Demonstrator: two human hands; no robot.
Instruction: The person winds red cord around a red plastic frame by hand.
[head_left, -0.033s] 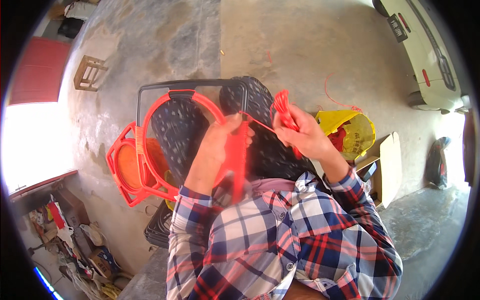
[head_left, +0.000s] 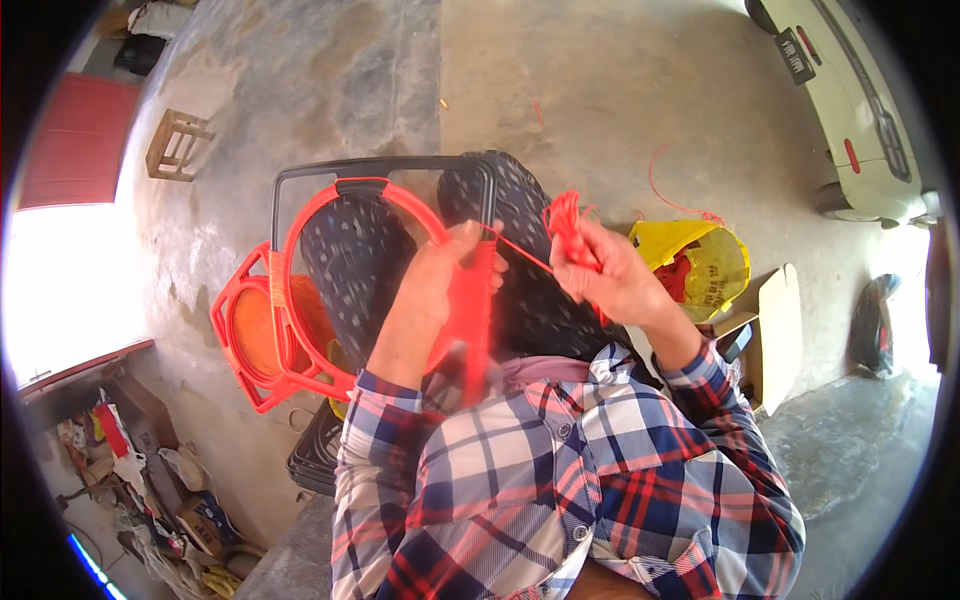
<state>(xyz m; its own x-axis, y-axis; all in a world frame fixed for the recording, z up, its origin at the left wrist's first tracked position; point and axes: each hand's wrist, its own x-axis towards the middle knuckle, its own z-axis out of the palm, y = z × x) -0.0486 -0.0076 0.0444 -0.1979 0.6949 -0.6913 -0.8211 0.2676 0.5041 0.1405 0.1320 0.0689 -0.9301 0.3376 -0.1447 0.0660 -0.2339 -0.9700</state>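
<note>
Across my lap lies a black tubular frame [head_left: 385,166] with a red ring [head_left: 292,245] fixed inside it. Red cord [head_left: 482,330] is wound tightly along the frame's right bar. My left hand [head_left: 440,275] is closed around that bar near the upper end of the winding, thumb on top. To its right, my right hand [head_left: 610,270] grips a bundle of red cord [head_left: 566,222], whose loops stick out above the fist. A single strand runs taut from the bar to this bundle. The lower part of the wound bar is blurred.
At my left stands another red frame [head_left: 232,330] beside an orange round piece. A yellow bag [head_left: 715,265] with red cord inside sits at my right, near an open cardboard box [head_left: 780,340]. Farther off are a wooden stool [head_left: 178,145] and a parked white car [head_left: 850,110].
The cord bundle in my right hand has shifted slightly downward, and its loops now look more bunched. My left hand keeps its place on the bar.
</note>
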